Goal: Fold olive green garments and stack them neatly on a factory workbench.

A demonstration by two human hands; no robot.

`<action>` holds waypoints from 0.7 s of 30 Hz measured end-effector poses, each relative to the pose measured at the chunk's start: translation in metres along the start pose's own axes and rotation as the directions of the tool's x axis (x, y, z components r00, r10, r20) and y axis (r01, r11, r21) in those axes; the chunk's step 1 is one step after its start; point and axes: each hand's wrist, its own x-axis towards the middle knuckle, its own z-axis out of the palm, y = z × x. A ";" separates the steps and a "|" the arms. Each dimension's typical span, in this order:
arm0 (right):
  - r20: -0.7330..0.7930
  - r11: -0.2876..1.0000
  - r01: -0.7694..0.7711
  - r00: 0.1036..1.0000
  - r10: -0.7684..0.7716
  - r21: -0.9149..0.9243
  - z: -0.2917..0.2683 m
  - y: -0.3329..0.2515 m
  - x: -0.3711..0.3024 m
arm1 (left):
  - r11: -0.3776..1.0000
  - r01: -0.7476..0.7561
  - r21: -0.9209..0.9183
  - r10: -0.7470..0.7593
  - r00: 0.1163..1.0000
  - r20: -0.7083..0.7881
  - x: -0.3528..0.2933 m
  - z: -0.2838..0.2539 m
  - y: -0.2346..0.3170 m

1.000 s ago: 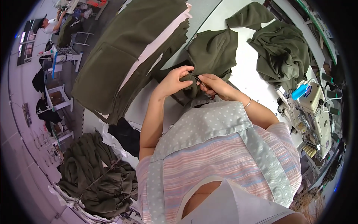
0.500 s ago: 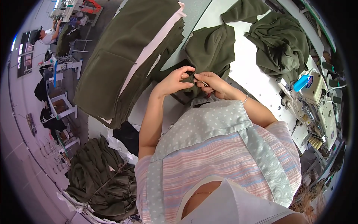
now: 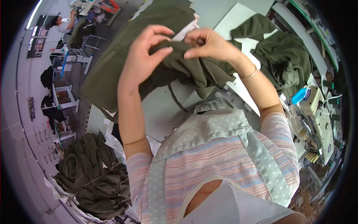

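Note:
A dark olive cloth piece [image 3: 186, 61] hangs over the near side of a thick stack of olive cut cloth [image 3: 112, 71], its upper edge between my two hands. My left hand [image 3: 143, 54] is at that edge, fingers bent and apart from the thumb, with cloth showing in the gap. To the right, my right hand [image 3: 209, 44] has its fingers curled above the cloth and its thumb pointing left. Something small and dark shows inside those curled fingers; blur hides its kind. A narrow dark strip [image 3: 177, 98] dangles below the cloth.
More olive cloth lies heaped [image 3: 283, 61] on the table's right side, near a sewing machine [image 3: 317, 112] with a blue item on top. A big olive cloth pile [image 3: 93, 175] sits at lower left. Another person [image 3: 64, 24] works far off at upper left.
Both hands have risen away from my body and moved apart. The olive cloth piece has shifted left and now spreads over the stack's near edge. The left hand has loosened from its earlier pinch.

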 end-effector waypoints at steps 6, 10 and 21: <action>-0.056 0.938 0.310 0.945 -0.321 -0.154 -0.042 -0.123 0.055 | 0.909 -0.128 0.396 0.162 0.985 -0.054 0.031 -0.041 0.075; -0.113 0.920 0.354 0.934 -0.339 0.169 -0.035 -0.138 0.064 | 0.839 -0.211 0.502 0.352 0.914 -0.203 0.046 -0.044 0.134; -0.081 0.786 0.234 0.938 -0.338 -0.572 -0.126 -0.097 0.052 | 0.832 0.130 0.539 0.037 0.957 -0.288 0.022 -0.120 0.147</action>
